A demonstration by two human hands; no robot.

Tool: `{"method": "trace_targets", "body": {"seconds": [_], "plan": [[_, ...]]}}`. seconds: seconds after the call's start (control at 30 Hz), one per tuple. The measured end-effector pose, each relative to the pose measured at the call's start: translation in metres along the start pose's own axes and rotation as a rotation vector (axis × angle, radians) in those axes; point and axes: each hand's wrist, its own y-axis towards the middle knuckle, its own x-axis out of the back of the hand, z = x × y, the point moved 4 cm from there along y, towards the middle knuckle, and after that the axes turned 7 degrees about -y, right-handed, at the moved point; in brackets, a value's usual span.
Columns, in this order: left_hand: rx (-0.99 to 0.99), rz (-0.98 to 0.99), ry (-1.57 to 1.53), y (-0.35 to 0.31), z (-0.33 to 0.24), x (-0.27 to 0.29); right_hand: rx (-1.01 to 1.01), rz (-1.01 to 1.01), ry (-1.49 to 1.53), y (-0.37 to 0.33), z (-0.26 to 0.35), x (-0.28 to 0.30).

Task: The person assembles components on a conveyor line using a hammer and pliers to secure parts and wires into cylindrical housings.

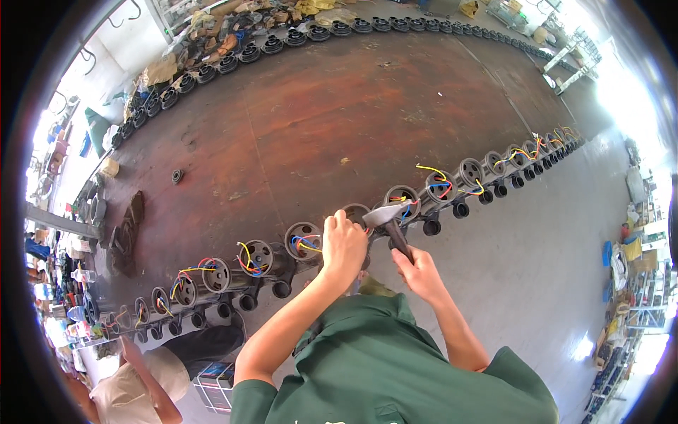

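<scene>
My right hand (421, 273) is wrapped round the dark handle of a hammer (385, 215). The hammer's grey metal head is held over the row of round housings, just right of my left hand. My left hand (345, 249) is closed at the rim of one grey housing (355, 212). Its fingers hide most of that part and anything they may pinch. To the left, another round housing (302, 239) has blue, red and yellow wires coming out. Right of the hammer, a similar housing (402, 201) also holds coloured wires.
The housings line the near edge of a large reddish-brown table (339, 120). Dark ring-shaped parts (272, 44) run along its far edge. A dark cloth-like thing (127, 233) lies at the left. A co-worker in a beige shirt (145, 385) is at the lower left beside a strapped box (214, 385).
</scene>
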Motion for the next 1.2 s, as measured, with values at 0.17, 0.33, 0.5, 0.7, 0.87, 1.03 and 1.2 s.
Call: {"method": "trace_targets", "body": {"seconds": [0.17, 0.33, 0.5, 0.7, 0.87, 1.03, 1.2], "plan": [[-0.003, -0.137, 0.059, -0.007, 0.000, 0.003, 0.143, -0.036, -0.253, 0.019, 0.009, -0.009], [0.150, 0.009, 0.064, -0.025, -0.008, -0.006, 0.199, -0.050, -0.472, 0.032, 0.004, -0.013], [0.405, -0.090, -0.483, -0.050, 0.007, -0.040, 0.196, -0.044, -0.437, 0.032, 0.012, -0.015], [0.779, 0.039, -1.014, -0.063, -0.003, -0.087, 0.194, -0.039, -0.501, 0.030, 0.004, -0.019], [0.860, 0.074, -1.215, -0.058, 0.002, -0.100, 0.139, 0.076, -0.529, 0.037, 0.014, -0.012], [0.861, -0.009, -1.443, -0.059, 0.000, -0.105, 0.221, 0.042, -0.432, 0.018, 0.056, -0.009], [0.799, 0.011, -1.536, -0.053, -0.005, -0.104, 0.185, 0.027, -0.547, 0.043, -0.014, -0.020]]}}
